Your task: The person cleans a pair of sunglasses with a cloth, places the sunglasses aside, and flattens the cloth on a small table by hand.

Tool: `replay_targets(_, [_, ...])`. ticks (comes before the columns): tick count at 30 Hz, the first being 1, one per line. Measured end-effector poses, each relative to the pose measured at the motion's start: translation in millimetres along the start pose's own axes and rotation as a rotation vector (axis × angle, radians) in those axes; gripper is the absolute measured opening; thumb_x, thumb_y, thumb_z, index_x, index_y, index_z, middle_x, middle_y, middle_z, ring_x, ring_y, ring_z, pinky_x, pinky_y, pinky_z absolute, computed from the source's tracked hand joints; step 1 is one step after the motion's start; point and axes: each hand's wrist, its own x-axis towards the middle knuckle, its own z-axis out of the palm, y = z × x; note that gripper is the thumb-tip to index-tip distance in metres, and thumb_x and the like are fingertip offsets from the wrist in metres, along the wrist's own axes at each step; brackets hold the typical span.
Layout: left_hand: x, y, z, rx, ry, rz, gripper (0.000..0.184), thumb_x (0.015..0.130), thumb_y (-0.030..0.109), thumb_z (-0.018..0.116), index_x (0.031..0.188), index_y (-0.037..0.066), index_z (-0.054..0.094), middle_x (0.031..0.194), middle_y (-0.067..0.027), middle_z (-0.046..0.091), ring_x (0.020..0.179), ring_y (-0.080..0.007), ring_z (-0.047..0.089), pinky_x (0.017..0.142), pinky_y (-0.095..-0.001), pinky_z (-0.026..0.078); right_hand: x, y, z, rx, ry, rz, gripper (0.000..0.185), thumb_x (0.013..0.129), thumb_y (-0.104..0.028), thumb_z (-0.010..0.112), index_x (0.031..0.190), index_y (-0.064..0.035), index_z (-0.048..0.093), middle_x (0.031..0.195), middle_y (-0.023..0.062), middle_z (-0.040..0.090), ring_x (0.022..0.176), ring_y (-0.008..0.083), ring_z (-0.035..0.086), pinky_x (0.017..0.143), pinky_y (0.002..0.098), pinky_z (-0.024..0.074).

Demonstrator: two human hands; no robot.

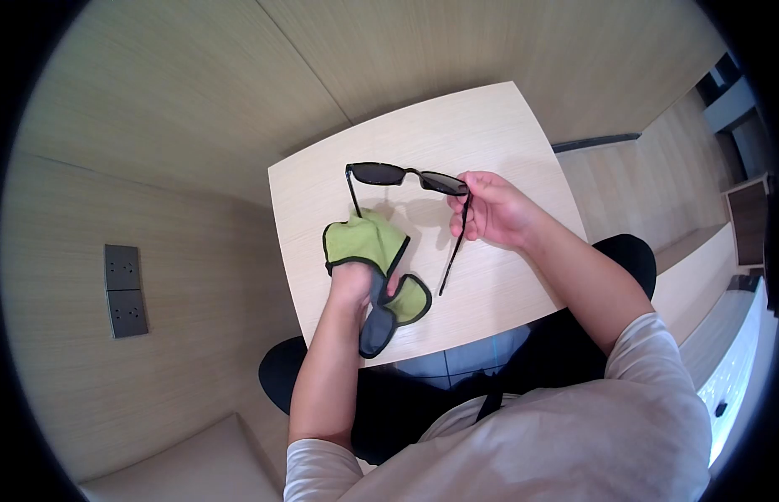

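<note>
Black sunglasses (378, 174) with dark lenses are held above the light wooden table (322, 151), their arms unfolded. My right hand (496, 211) pinches them at the right hinge, beside the right lens. A green and grey cloth (360, 240) with black edging drapes over my left hand (353, 284), which grips it, and part of it hangs down near the wrist. The cloth's top touches the tip of the left arm of the sunglasses. Most of my left fingers are hidden under the cloth.
A wood-panelled wall with a dark socket plate (126, 290) stands at the left. My legs are under the table's near edge. A beige seat (189, 464) is at the lower left, and a light ledge (695, 284) runs along the right.
</note>
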Motion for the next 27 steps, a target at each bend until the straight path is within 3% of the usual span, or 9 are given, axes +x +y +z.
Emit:
replay_targets(4, [0.4, -0.3, -3.2, -0.048, -0.027, -0.046, 0.056, 0.102, 0.054, 0.037, 0.089, 0.004, 0.057, 0.045, -0.0085, 0.044, 0.030, -0.0201, 0.043, 0.031, -0.0289, 0.034, -0.7, -1.1, 2.2, -0.011, 0.018, 0.015, 0.031, 0.104, -0.036, 0.051, 0.092, -0.0074, 0.054, 0.085, 0.0072, 0.063, 0.073, 0.0285, 0.071, 0.050, 0.0286, 0.0550])
replay_targets(7, [6.2, -7.2, -9.6, -0.364, -0.334, 0.135, 0.033, 0.102, 0.031, 0.047, 0.083, 0.006, 0.054, 0.055, -0.0097, 0.052, 0.036, -0.0228, 0.051, 0.032, -0.0355, 0.039, -0.6, -1.5, 5.8, -0.029, 0.031, 0.018, 0.031, 0.104, -0.036, 0.050, 0.091, -0.0075, 0.054, 0.084, 0.0072, 0.063, 0.070, 0.0283, 0.071, 0.048, 0.0284, 0.0547])
replay_targets(9, [3.4, -5.2, -9.0, -0.282, -0.234, 0.108, 0.036, 0.101, 0.034, 0.048, 0.083, 0.005, 0.057, 0.057, -0.0108, 0.054, 0.040, -0.0221, 0.053, 0.036, -0.0343, 0.041, 0.0, -1.0, 5.2, -0.031, 0.032, 0.014, 0.031, 0.104, -0.036, 0.050, 0.091, -0.0076, 0.054, 0.084, 0.0071, 0.063, 0.070, 0.0283, 0.071, 0.048, 0.0284, 0.0546])
replay_targets(13, [7.6, -10.9, -8.9, -0.212, 0.133, 0.015, 0.023, 0.102, 0.018, 0.052, 0.114, 0.001, 0.062, 0.101, -0.0124, 0.068, 0.085, -0.0222, 0.069, 0.069, -0.0341, 0.058, 0.9, -0.8, 2.2, 0.037, 0.036, 0.032, 0.032, 0.104, -0.035, 0.050, 0.089, -0.0078, 0.055, 0.083, 0.0074, 0.064, 0.069, 0.0279, 0.071, 0.046, 0.0281, 0.0537])
replay_targets(15, [4.0, -12.7, -7.5, -0.191, 0.213, 0.131, 0.023, 0.100, 0.003, 0.053, 0.122, 0.001, 0.059, 0.116, -0.0100, 0.065, 0.100, -0.0213, 0.067, 0.083, -0.0346, 0.058, 0.2, -1.7, 4.3, 0.026, 0.042, 0.033, 0.032, 0.104, -0.035, 0.050, 0.088, -0.0079, 0.055, 0.083, 0.0074, 0.064, 0.068, 0.0275, 0.071, 0.045, 0.0280, 0.0533])
replay_targets(16, [1.6, -7.6, -4.6, -0.224, 0.198, 0.125, 0.026, 0.097, -0.003, 0.053, 0.122, 0.000, 0.059, 0.113, -0.0108, 0.067, 0.100, -0.0213, 0.067, 0.084, -0.0345, 0.057, -0.2, -2.6, 7.1, 0.003, 0.055, 0.036, 0.032, 0.104, -0.035, 0.050, 0.088, -0.0079, 0.055, 0.083, 0.0075, 0.064, 0.067, 0.0270, 0.071, 0.044, 0.0281, 0.0530])
replay_targets(20, [4.8, -13.0, -2.9, -0.142, 0.254, 0.203, 0.024, 0.098, -0.001, 0.051, 0.120, 0.000, 0.060, 0.110, -0.0130, 0.068, 0.095, -0.0274, 0.069, 0.077, -0.0411, 0.061, -0.1, -3.0, 8.3, -0.036, 0.065, 0.042, 0.033, 0.104, -0.035, 0.049, 0.087, -0.0077, 0.056, 0.083, 0.0076, 0.063, 0.063, 0.0261, 0.070, 0.043, 0.0286, 0.0531])
replay_targets(22, [-1.6, 0.3, 6.0, -0.095, 0.191, 0.103, 0.020, 0.100, 0.002, 0.049, 0.117, -0.001, 0.058, 0.106, -0.0146, 0.068, 0.083, -0.0302, 0.071, 0.069, -0.0455, 0.061, 0.2, -2.2, 6.4, -0.023, 0.061, 0.039, 0.034, 0.104, -0.035, 0.049, 0.086, -0.0076, 0.056, 0.083, 0.0077, 0.064, 0.062, 0.0261, 0.070, 0.043, 0.0288, 0.0531])
replay_targets(27, [7.8, -2.4, 5.0, -0.095, 0.301, 0.199, 0.021, 0.104, 0.016, 0.044, 0.113, 0.000, 0.054, 0.084, -0.0155, 0.064, 0.056, -0.0281, 0.063, 0.058, -0.0469, 0.060, -2.0, -4.9, 8.1, -0.014, 0.080, 0.050, 0.035, 0.104, -0.036, 0.049, 0.084, -0.0077, 0.056, 0.083, 0.0073, 0.064, 0.060, 0.0246, 0.069, 0.042, 0.0281, 0.0520])
